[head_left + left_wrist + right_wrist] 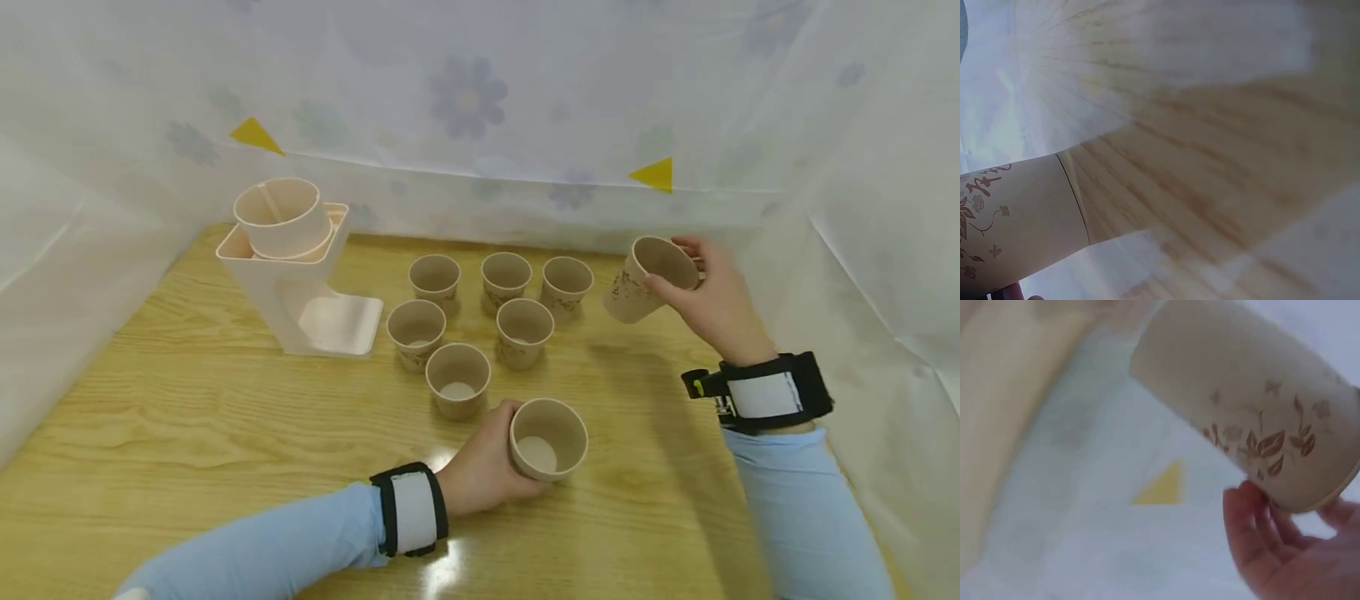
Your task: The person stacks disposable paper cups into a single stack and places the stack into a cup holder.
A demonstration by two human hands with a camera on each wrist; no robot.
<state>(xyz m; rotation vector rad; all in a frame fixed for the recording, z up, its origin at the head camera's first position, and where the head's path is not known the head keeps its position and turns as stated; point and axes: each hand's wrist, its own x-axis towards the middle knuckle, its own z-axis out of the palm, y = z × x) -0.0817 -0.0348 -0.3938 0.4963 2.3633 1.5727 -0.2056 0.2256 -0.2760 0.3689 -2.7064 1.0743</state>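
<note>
My left hand (480, 468) grips a beige paper cup (549, 437) from its left side, near the front of the table, its mouth facing up. In the left wrist view, the cup's wall (1022, 225) with brown printed flowers reaches in from the left edge. Off to the right, my right hand (718, 302) holds another paper cup (634, 287) near its rim, thumb on the near side. This cup is raised above the table and tilted, its base toward the lower left. Brown leaf prints on its side (1254, 419) show in the right wrist view.
Several matching paper cups (458, 382) stand upright in a loose group mid-table. Left of them stands a pale plastic stand (296, 292) with a round cup-shaped holder (279, 218) on top. White flowered sheeting (465, 158) with yellow triangles (654, 175) encloses the wooden table (225, 467).
</note>
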